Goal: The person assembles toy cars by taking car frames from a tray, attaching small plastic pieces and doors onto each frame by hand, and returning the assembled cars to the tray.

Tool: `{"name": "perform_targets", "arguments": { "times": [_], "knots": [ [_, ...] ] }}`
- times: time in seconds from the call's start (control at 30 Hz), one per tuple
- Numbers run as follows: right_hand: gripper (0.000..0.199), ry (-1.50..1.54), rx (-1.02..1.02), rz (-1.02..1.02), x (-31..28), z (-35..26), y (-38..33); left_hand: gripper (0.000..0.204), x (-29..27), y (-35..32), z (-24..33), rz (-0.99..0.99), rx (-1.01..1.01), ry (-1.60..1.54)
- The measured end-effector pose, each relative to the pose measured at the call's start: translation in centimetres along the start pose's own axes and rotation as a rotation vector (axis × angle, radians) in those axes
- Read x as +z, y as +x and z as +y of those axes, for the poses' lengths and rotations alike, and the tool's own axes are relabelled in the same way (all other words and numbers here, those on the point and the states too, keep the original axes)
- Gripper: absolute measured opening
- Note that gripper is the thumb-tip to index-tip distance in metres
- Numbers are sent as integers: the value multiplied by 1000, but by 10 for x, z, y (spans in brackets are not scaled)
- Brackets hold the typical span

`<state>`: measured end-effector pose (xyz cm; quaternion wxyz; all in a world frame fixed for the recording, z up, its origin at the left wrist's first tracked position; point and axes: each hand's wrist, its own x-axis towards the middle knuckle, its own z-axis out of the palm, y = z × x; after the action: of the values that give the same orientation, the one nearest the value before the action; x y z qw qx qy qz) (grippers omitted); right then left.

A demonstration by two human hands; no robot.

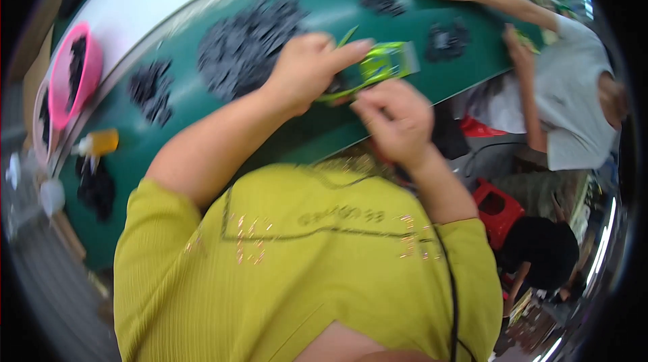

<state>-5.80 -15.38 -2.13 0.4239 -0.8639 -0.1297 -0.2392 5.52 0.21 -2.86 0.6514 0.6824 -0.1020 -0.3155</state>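
A bright green piece with a shiny, partly clear end [383, 63] is held up between my hands above the table. My left hand [307, 68] is closed on its left part, thumb stretched along the top. A thin green strip sticks up past the thumb, and a dark patch shows beneath it. At the lower green edge, my right hand [398, 115] pinches with curled fingers. Blur and my fingers hide the piece's exact kind. Just beyond my left hand spreads a large heap of flat dark grey pieces [246, 44].
The green table [182, 142] carries smaller dark piles [152, 90]. Pink baskets [94, 68] and a bottle of yellow liquid [101, 142] stand at the left. A co-worker in a white shirt [574, 92] reaches over the right end. A red stool [496, 213] stands at right.
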Motion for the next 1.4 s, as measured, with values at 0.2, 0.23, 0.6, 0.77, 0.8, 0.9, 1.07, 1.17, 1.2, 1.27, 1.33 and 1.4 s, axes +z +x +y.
{"name": "perform_targets", "arguments": {
  "times": [0.2,0.23,0.6,0.77,0.8,0.9,1.07,1.17,1.2,1.27,1.33,1.4],
  "knots": [
    [15,-70,10,53,15,2,-8,51,-3,-3,-19,43,26,-143],
    [15,-101,-3,67,13,1,-10,50,1,-6,-15,38,11,-223],
    [18,-243,-76,-12,-1,0,-9,39,-2,-4,-23,-12,109,-298],
    [13,-253,-89,-2,-3,-2,-10,48,3,-5,-24,1,112,-349],
    [13,-254,-85,-7,-3,-3,-10,48,3,-5,-23,-4,122,-348],
    [13,-260,-94,0,0,-3,-10,47,2,-4,-20,-20,87,-348],
    [11,-302,-184,-85,3,-6,3,43,-5,-4,-31,59,98,-275],
    [11,-329,-198,-104,-4,-7,3,44,7,-10,-12,131,79,-132],
    [11,-335,-187,-103,-4,-9,3,46,6,-8,-11,117,104,-35],
    [13,-355,-179,-134,-1,-8,6,50,8,-7,-16,56,66,-262],
    [14,-321,-198,-171,-1,-6,9,54,4,3,-34,83,141,-210],
    [12,-292,-216,-180,-4,-8,11,55,8,-4,-27,76,87,-266]
  ]
}}
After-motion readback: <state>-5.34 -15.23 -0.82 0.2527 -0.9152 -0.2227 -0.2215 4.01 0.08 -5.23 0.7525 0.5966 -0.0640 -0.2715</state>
